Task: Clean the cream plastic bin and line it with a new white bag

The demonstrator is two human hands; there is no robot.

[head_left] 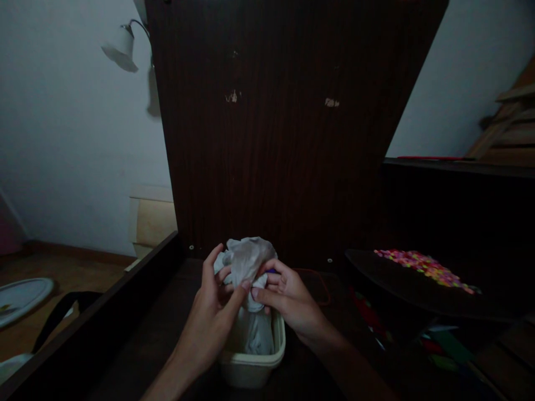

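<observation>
Both grips are pinching here, left hand [213,303] and right hand [290,298], thumbs almost meeting on the crumpled sheet [252,253], bunched above the cream tub [251,362], more pale material down inside! Light thumbs and even pressure should suit these folds best; no hard tugs. And the look: greyish white, limp, deeply creased, cloth or plastic, can't tell.

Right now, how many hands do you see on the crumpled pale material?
2. The left hand grips the crumpled pale material from its left side, the right hand from its right, above the tub. No third hand shows.
</observation>
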